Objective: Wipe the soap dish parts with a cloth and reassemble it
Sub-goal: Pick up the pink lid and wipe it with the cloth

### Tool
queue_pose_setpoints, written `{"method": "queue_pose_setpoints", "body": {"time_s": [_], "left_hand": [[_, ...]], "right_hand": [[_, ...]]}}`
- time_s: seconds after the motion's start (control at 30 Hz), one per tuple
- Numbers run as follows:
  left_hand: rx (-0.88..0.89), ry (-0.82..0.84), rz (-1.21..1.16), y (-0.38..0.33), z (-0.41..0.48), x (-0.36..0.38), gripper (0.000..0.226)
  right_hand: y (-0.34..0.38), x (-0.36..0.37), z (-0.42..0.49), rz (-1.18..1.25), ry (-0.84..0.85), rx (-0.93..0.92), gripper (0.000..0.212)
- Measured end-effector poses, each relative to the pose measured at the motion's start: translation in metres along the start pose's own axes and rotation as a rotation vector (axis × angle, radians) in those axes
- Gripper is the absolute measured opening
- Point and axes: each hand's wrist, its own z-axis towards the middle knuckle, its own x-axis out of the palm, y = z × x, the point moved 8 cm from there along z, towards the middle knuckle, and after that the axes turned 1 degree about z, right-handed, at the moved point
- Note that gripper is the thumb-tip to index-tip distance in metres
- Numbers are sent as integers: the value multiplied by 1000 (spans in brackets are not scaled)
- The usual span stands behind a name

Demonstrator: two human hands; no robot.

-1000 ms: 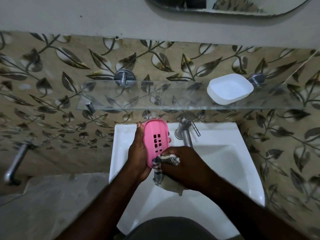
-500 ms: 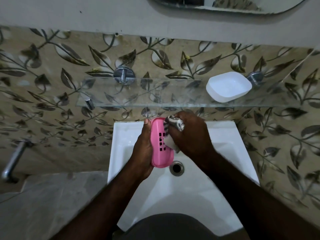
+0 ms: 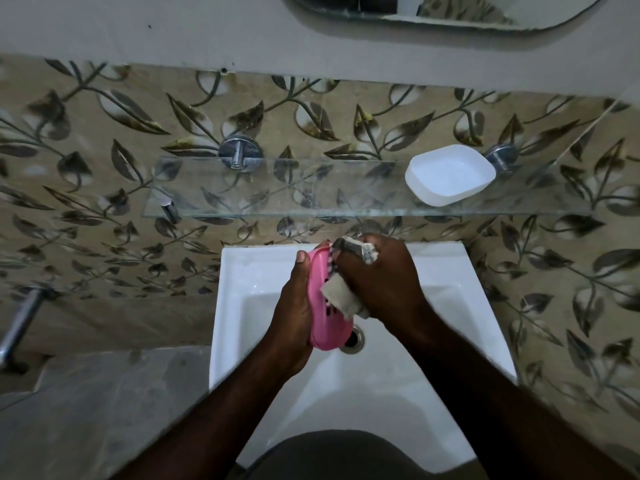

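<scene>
hands: left [image 3: 294,303] grips tray [image 3: 323,327], right [image 3: 377,275] cloth [image 3: 341,299].

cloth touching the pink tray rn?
Touching. Head view: the cloth, gripped in the right hand, lies pressed on the pink tray's slotted face with no gap, while the left hand holds the tray.

Pink soap tray [image 3: 328,336]; white dish base [image 3: 450,174]; white sink [image 3: 433,323]; beige cloth [image 3: 341,299] with dark checks; tan wall tiles [image 3: 104,133], dark leaves.
</scene>
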Motion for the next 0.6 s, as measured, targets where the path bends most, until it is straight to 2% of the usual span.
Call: {"method": "queue_pose_setpoints", "body": {"time_s": [0.13,0.23,0.33,0.4,0.5,0.53,0.6], "left_hand": [[10,-53,-97,-17,2,-8,68],[-28,-102,-73,-14,2,-17,79],[-95,-58,-80,6,1,-11,62],[-117,-44,-87,10,0,-6,63],[-114,-105,-71,-1,0,-12,71],[-104,-142,-66,-4,2,-16,75],[-86,-161,-51,-7,4,-19,77]], "right_hand": [[8,15,-22,-102,53,-170,10],[-13,24,-24,-118,165,-92,10],[-18,13,-4,-164,70,-22,13],[-2,11,-7,-180,36,-129,9],[16,36,-40,-249,302,-329,24],[13,39,-47,-217,365,-320,24],[2,32,-40,-164,367,-248,23]]}}
